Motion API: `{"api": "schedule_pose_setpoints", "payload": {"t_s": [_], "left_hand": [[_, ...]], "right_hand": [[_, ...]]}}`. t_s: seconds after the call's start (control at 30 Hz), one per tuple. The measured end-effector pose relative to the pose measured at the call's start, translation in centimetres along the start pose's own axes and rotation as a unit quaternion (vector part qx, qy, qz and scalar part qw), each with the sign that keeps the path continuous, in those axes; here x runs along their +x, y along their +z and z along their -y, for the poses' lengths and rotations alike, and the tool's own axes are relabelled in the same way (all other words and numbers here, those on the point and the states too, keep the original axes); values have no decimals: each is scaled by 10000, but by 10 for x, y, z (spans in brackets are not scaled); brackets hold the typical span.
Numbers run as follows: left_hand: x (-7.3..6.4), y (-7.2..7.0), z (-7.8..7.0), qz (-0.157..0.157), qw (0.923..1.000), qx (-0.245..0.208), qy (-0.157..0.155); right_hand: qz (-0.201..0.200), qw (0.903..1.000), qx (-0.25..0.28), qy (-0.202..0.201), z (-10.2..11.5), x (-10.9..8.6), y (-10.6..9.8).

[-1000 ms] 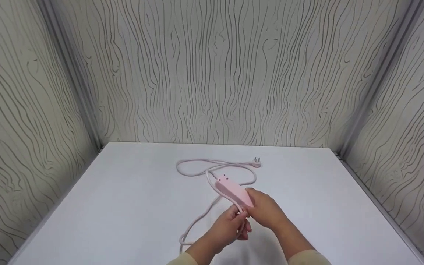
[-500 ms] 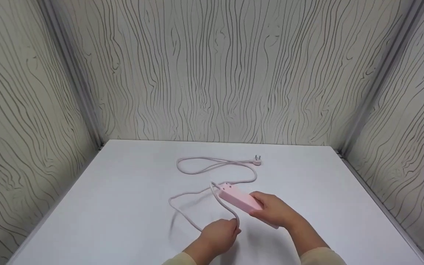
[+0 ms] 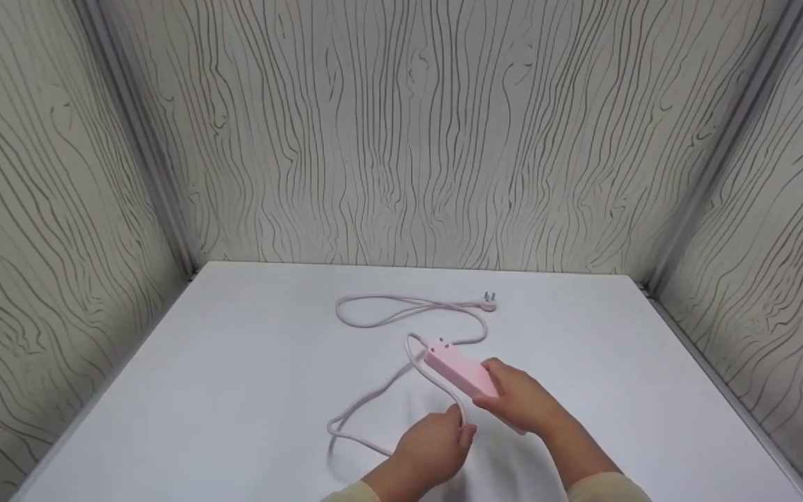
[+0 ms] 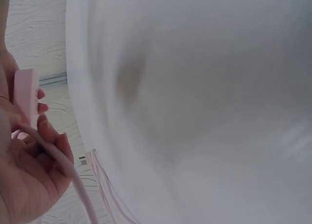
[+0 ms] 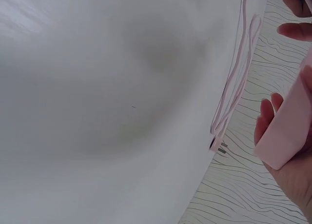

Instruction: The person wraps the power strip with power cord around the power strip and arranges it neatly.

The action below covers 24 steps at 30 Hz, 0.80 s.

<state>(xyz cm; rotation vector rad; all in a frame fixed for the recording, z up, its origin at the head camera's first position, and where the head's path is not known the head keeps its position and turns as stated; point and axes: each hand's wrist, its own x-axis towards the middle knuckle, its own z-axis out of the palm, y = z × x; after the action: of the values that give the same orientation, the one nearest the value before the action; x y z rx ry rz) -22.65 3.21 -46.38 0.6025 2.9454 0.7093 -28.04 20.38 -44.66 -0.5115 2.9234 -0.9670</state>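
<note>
My right hand [image 3: 521, 397] grips a pink power strip [image 3: 463, 372] near its close end, fingers wrapped round its body. The strip slants, its socket end pointing away to the left. A pale pink cord [image 3: 436, 380] leaves that far end and bends back into my left hand [image 3: 433, 446], which holds it in curled fingers. In the left wrist view the cord [image 4: 68, 168] crosses the fingers and palm. From the left hand a slack loop hangs out to the left. The cord's plug [image 3: 488, 302] lies farther back, metal prongs pointing up.
A white table [image 3: 234, 362] spans the space below my hands. On it the cord lies in a long flat loop [image 3: 373, 325] near the back. Wood-grain patterned walls [image 3: 401, 139] enclose the back and both sides.
The right hand has drawn the power strip to the right, away from the left hand. The left hand dipped down and left, then came back up with the cord, and the slack loop shifted.
</note>
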Motion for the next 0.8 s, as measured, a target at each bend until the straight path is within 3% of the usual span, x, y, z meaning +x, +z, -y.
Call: {"api": "schedule_pose_setpoints", "payload": {"t_s": [0.13,0.23,0.33,0.43,0.5,0.57,0.7,0.8], "left_hand": [[-7,-1,-14,-405,9962,772,23],[-10,-4,-22,-523,9874,1486,-129],[-11,-8,-28,-599,9661,2508,-89],[-10,-14,-32,-872,9367,3368,398],[-10,-17,-32,-1035,9258,3551,776],[-8,-21,-31,-1094,9231,3516,1109],[0,-32,-24,-979,9280,3243,1552],[9,-43,-18,-1023,9317,3012,1753]], "right_hand": [[-117,9991,-263,327,-2,0,5],[-243,9970,-616,398,-3,-2,9],[-430,9912,-1229,243,-4,-4,13],[-689,9808,-1823,8,-6,-5,17],[-852,9701,-2263,-191,-8,-5,18],[-1031,9591,-2606,-412,-10,-5,19],[-1321,9324,-3227,-949,-13,-7,20],[-1350,9252,-3275,-1361,-14,-8,20]]}}
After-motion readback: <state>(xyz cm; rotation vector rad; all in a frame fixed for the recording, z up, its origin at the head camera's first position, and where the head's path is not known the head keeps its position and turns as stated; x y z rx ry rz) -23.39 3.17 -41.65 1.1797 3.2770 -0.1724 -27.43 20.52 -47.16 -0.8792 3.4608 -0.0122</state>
